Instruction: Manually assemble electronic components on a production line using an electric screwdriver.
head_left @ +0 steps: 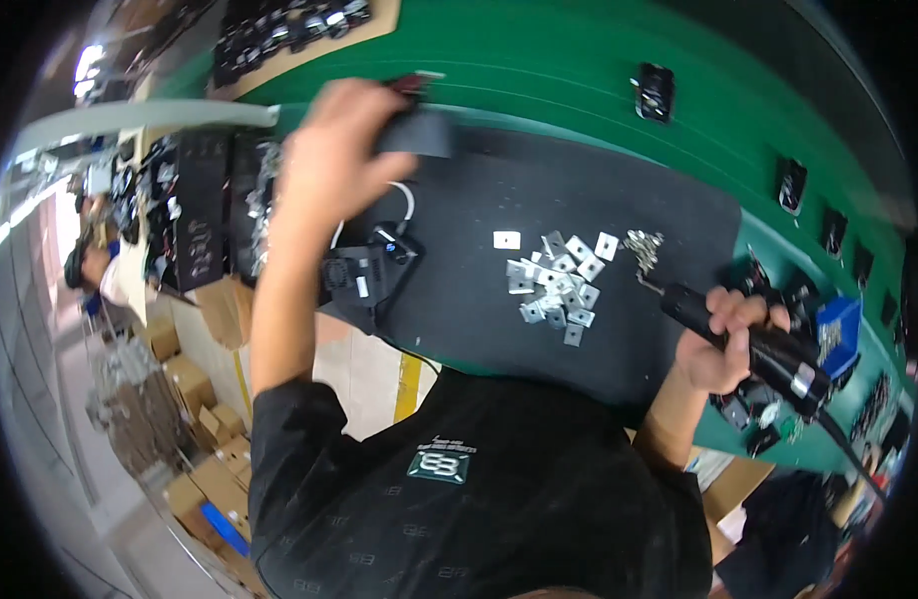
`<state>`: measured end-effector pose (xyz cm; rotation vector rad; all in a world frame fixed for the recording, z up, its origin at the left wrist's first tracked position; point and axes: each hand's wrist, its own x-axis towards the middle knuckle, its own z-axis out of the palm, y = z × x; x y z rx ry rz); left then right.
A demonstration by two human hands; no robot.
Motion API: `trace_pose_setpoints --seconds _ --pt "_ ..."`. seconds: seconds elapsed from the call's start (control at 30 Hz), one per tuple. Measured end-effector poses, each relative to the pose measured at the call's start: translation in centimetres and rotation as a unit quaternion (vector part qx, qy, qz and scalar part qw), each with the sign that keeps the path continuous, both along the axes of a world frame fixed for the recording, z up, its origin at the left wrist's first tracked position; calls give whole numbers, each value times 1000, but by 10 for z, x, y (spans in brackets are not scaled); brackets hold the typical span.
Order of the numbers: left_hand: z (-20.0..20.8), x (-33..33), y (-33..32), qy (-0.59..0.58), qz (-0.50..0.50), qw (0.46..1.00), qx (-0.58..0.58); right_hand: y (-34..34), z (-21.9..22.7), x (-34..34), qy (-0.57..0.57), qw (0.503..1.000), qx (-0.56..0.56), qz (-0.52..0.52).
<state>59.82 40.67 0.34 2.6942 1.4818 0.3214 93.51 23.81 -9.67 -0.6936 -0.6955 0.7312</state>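
My left hand (344,155) reaches out at the upper left, over the near edge of the green surface. Its thumb and fingers are around a dark grey boxy part (424,135), smeared by motion, with a reddish and metallic bit at its top. My right hand (723,344) is wrapped round a black electric screwdriver (783,369), whose bit points left toward a small heap of screws (644,248). Left of the screws, a pile of small square metal plates (559,285), each with a hole, lies on the black mat (459,309).
A black device (354,278) with a white cable loop sits at the mat's left. Several black units (655,92) are spaced along the green surface (539,60). A blue bin (838,334) stands at right beside loose black parts. Cardboard boxes (190,384) are on the floor at left.
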Motion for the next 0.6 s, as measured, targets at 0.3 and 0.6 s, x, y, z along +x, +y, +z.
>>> trace_pose_setpoints --seconds 0.3,0.6 --pt "-73 -10 -5 63 -1 989 -134 -14 -6 11 -25 1000 -15 0" --pt "-20 -56 -22 -53 99 994 14 -4 -7 15 -25 999 10 25"
